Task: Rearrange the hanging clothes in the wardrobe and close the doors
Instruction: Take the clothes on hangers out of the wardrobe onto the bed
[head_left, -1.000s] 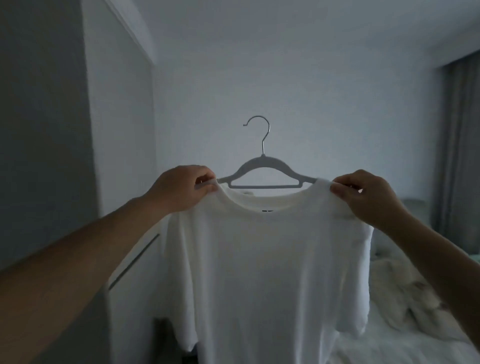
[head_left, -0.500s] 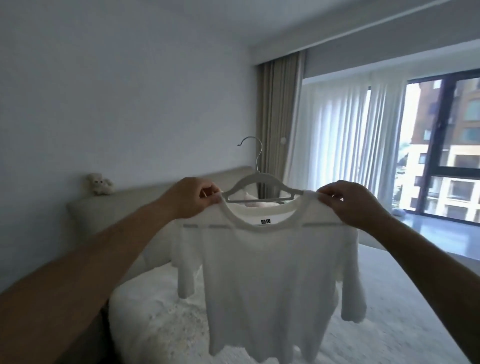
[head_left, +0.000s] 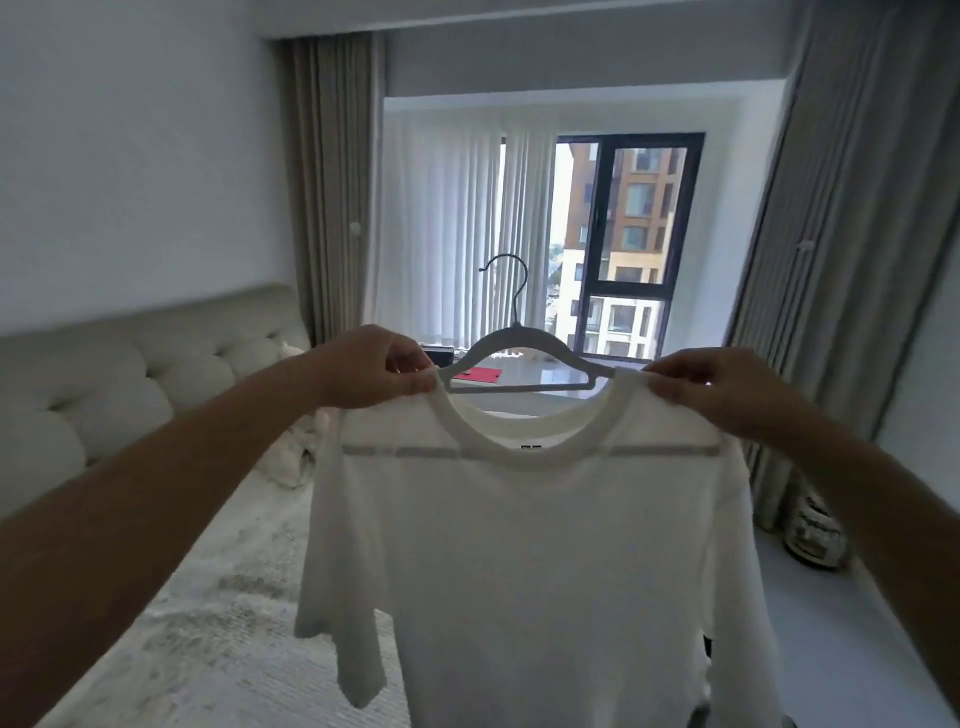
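Daylit window ahead — grey curtains, tufted headboard left.

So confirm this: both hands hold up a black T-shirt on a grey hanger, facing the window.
Not quite: the T-shirt is white, not black, as the head view shows. Both the left hand and right hand hold it on the grey hanger, facing the window.

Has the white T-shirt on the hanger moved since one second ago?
Yes. The white T-shirt was in front of the wall beside the wardrobe; now it hangs before the window, carried rightward.
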